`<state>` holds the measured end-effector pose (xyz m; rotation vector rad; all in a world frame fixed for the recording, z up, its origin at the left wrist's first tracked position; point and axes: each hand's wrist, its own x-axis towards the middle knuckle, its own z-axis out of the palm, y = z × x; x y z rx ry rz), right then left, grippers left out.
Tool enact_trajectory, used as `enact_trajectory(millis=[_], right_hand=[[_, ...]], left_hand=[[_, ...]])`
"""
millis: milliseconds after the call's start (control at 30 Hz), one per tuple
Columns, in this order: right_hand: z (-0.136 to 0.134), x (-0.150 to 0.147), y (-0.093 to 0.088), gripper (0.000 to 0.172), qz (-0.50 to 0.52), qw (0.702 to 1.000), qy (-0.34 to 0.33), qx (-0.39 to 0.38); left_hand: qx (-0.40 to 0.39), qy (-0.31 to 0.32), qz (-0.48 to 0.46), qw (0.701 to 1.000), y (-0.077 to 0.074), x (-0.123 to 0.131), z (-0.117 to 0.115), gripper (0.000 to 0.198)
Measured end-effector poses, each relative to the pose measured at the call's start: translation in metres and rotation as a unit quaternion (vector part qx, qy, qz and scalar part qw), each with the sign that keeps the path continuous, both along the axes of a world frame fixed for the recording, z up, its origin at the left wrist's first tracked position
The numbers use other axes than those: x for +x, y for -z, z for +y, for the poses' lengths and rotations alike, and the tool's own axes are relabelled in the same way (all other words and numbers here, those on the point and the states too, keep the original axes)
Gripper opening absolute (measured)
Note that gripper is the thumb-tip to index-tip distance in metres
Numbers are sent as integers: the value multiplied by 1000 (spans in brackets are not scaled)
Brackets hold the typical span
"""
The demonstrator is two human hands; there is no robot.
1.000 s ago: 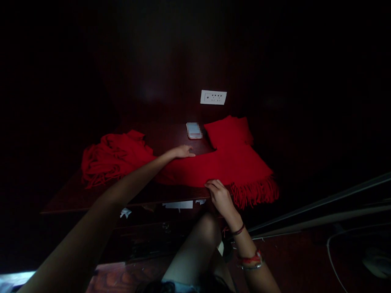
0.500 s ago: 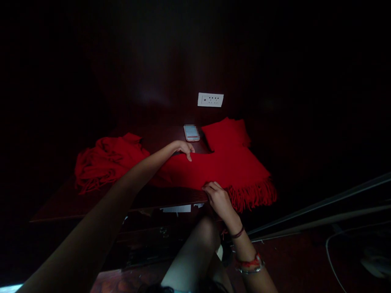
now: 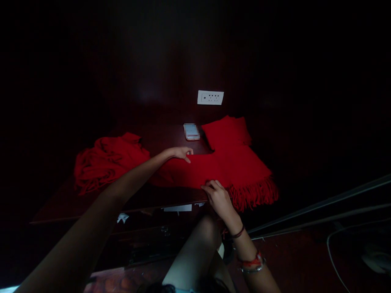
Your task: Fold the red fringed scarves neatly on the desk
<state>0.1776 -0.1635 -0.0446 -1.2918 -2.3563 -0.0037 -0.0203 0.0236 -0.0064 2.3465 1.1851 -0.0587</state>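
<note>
A red fringed scarf (image 3: 198, 169) lies across the dark table, with its tassels hanging toward the front at the right. My left hand (image 3: 182, 154) pinches the scarf's far edge, thumb on top and fingers partly hidden behind it. At the near edge, my right hand (image 3: 217, 195) has its fingers closed on the cloth. On the left the red fabric is bunched in a crumpled heap (image 3: 111, 158) with loose fringe. Behind the flat part, on the right, sits a folded piece of red cloth (image 3: 227, 132); whether it belongs to the same scarf I cannot tell.
A phone (image 3: 192, 132) rests on the table (image 3: 161, 136) behind my left hand. On the dark back panel is a white power socket (image 3: 210, 97). Papers (image 3: 177, 208) stick out beneath the table's front edge. A white cable (image 3: 331, 256) curves along the lower right.
My left hand has shifted slightly left and nearer along the scarf's far edge. The right hand stays almost in place at the near edge, and the cloth between them barely moves.
</note>
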Motion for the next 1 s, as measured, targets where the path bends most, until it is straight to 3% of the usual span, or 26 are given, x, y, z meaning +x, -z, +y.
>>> enact_trajectory(millis=[100, 167, 267, 367, 567, 667, 800, 1000], right_hand=[[1, 0, 3, 28, 29, 1000, -3, -3], [3, 2, 4, 26, 48, 999, -2, -3], [5, 6, 4, 26, 46, 999, -2, 3], [6, 11, -1, 26, 3, 1000, -18, 11], [10, 15, -6, 24, -79, 994, -61, 37], [13, 15, -2, 21, -52, 996, -58, 45], [16, 13, 4, 21, 13, 998, -49, 35], [14, 13, 2, 20, 9, 999, -48, 24]], left_hand=[[169, 7, -25, 985, 1, -1, -25, 45], [264, 48, -54, 962, 1, -1, -50, 37], [271, 178, -45, 945, 3, -3, -92, 30], [255, 225, 13, 940, 7, -7, -122, 27], [283, 194, 57, 938, 15, -9, -140, 35], [298, 134, 60, 943, 17, 0, -149, 34], [328, 50, 80, 940, 19, 18, -160, 16], [336, 81, 88, 934, 22, 22, -164, 14]])
